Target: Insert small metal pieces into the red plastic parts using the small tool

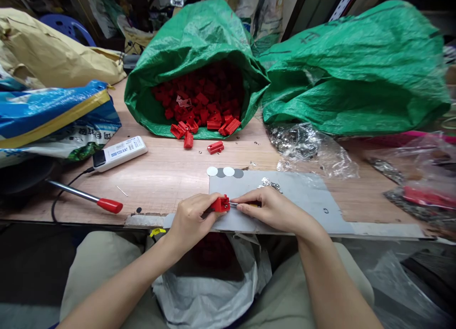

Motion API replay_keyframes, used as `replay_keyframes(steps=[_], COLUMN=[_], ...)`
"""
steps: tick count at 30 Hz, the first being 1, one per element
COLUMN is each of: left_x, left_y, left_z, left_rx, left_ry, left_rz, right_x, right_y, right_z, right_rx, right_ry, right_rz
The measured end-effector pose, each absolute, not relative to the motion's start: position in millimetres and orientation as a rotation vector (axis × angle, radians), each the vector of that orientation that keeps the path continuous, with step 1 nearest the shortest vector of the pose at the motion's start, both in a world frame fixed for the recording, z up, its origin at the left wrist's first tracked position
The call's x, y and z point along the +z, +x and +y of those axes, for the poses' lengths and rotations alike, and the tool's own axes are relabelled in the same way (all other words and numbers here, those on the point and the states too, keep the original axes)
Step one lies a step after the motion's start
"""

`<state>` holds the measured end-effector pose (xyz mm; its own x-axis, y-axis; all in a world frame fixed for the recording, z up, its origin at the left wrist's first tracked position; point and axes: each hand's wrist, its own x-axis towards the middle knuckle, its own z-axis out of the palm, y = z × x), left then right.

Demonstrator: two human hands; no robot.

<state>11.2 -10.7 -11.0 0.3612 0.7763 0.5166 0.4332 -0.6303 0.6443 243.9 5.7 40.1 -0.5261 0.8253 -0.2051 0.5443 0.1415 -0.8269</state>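
Between the thumb and fingers of my left hand [194, 216] is a small red plastic part [221, 204], held over the front of a grey mat [299, 196]. My right hand [270, 206] grips a small screwdriver [253, 204], its handle mostly hidden by the fingers. The thin metal shaft meets the right end of the red part; whether it sits inside is too small to tell. Just behind my right hand lies a little pile of shiny metal pieces [270, 184] on the mat.
An open green sack [192, 39] full of red parts stands behind, with loose red parts at its mouth. To the right are another green sack [356, 67] and a plastic bag [306, 143] of metal pieces. A red-handled lever [109, 205] juts in at left. An open white sack [199, 295] sits below the table edge.
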Motion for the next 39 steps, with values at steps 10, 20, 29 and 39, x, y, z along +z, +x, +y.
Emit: replay_keyframes(steps=[10, 20, 29, 39], left_x=[-10, -14, -11, -10], left_y=[11, 11, 13, 12], left_z=[-9, -10, -11, -13], left_rx=[1.171, 1.164, 1.155, 1.135], left_ry=[2.253, 2.258, 2.270, 2.278], left_rz=[1.021, 1.060, 1.058, 1.055], right_x=[42, 42, 38, 39], right_y=[239, 240, 237, 236], right_z=[2, 4, 4, 4], right_rx=[1.218, 1.324, 1.198, 1.275], right_ry=[-1.378, -1.356, -1.465, -1.511], right_rz=[-2.170, -2.085, -2.079, -2.051])
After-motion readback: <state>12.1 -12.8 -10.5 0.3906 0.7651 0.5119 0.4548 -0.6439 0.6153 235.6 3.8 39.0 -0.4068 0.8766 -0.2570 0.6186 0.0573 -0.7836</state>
